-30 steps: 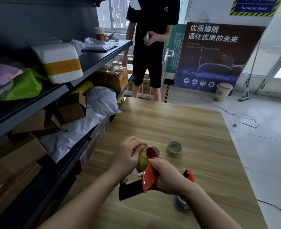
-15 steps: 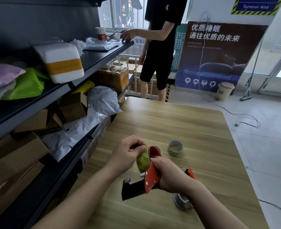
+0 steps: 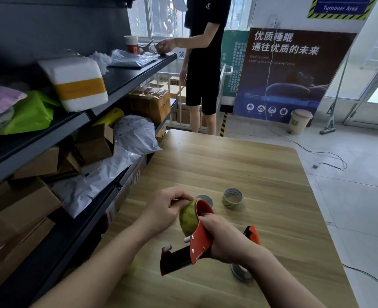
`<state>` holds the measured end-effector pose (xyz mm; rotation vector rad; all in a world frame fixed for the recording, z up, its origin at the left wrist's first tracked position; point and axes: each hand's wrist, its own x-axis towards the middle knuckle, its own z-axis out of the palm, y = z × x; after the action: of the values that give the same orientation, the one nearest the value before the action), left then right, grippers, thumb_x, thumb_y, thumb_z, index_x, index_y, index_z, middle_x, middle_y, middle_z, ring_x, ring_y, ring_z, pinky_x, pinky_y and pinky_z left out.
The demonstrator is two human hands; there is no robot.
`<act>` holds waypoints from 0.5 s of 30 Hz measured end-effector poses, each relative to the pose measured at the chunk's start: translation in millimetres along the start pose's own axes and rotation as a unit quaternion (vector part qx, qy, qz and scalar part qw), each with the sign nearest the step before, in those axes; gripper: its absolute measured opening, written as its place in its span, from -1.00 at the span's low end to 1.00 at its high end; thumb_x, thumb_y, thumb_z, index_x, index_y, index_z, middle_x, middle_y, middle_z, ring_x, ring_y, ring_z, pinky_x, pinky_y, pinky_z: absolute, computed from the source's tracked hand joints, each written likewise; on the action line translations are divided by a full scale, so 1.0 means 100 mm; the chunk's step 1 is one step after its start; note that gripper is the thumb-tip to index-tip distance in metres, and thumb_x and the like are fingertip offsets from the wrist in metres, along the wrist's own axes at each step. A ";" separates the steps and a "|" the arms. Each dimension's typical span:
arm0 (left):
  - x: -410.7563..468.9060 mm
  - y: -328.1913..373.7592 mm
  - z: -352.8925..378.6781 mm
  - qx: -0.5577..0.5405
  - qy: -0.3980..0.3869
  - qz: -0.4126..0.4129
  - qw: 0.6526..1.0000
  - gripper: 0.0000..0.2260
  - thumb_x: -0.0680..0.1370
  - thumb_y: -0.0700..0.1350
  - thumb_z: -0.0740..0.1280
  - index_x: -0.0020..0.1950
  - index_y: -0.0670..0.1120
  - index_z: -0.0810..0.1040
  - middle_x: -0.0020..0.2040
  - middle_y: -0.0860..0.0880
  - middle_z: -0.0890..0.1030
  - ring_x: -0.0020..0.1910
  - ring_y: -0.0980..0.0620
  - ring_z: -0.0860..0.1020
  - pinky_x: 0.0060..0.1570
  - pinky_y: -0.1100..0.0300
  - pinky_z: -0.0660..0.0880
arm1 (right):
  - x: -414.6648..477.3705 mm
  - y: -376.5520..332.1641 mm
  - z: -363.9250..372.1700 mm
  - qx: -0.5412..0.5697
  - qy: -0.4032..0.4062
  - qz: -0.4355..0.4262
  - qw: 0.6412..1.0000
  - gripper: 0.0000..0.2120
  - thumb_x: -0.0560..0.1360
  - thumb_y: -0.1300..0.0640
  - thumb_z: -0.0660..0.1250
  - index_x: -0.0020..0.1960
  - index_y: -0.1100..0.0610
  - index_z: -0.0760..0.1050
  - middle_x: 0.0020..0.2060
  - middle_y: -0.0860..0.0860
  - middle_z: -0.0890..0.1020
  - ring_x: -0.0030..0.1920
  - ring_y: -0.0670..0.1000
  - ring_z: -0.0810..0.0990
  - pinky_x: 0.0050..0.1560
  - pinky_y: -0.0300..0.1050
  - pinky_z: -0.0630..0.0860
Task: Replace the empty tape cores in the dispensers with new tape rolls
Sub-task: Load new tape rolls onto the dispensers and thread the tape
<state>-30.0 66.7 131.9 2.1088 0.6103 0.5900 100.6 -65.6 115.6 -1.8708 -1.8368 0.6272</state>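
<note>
The left hand (image 3: 163, 213), cupped over the new tape roll (image 3: 189, 218) a second before, had drawn back to the roll's far top edge, thumb and forefinger pinching there, so more of the greenish roll showed in the red dispenser (image 3: 200, 243). The right hand (image 3: 223, 238) still gripped that dispenser by its side plate above the table (image 3: 250, 165). The roll looked seated, so freeing its end seemed the step in hand. An empty core (image 3: 232, 197) lay farther right, and a second dispenser (image 3: 253, 234) waited behind the right wrist.

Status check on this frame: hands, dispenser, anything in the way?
Right hand grips dispenser. Left hand pinches at roll seated in it. Core lies apart on table; nothing blocking.
</note>
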 end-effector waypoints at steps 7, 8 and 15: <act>0.14 0.13 -0.17 0.163 -0.085 0.063 0.981 -0.90 0.52 -0.25 0.34 -0.08 -0.11 0.64 -0.15 0.01 0.64 -0.14 0.09 0.58 -0.08 0.17 0.53 | 0.03 0.01 -0.02 -0.039 -0.013 -0.019 0.999 -0.45 0.30 -0.08 0.56 0.20 0.09 0.49 0.05 -0.01 0.58 0.09 -0.03 0.51 0.17 -0.17 0.46; 0.15 0.15 -0.17 0.187 -0.093 0.074 0.975 -0.90 0.54 -0.23 0.32 -0.07 -0.10 0.62 -0.15 0.02 0.63 -0.14 0.09 0.57 -0.08 0.14 0.54 | 0.03 0.01 -0.02 -0.048 -0.018 -0.020 0.998 -0.48 0.30 -0.09 0.55 0.17 0.07 0.50 0.03 -0.01 0.58 0.09 -0.03 0.51 0.18 -0.12 0.47; 0.13 0.13 -0.13 0.299 -0.130 0.146 0.934 -0.94 0.57 -0.20 0.22 -0.05 -0.08 0.48 -0.10 -0.02 0.53 -0.19 0.00 0.48 -0.19 0.06 0.49 | 0.00 0.01 -0.07 -0.069 -0.038 -0.018 0.997 -0.52 0.30 -0.06 0.55 0.13 0.08 0.49 0.04 -0.01 0.58 0.07 -0.02 0.52 0.17 -0.12 0.46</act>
<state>-24.8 75.4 151.5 2.8288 0.3483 0.2855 106.0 -65.4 120.8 -1.9197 -2.0039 0.5789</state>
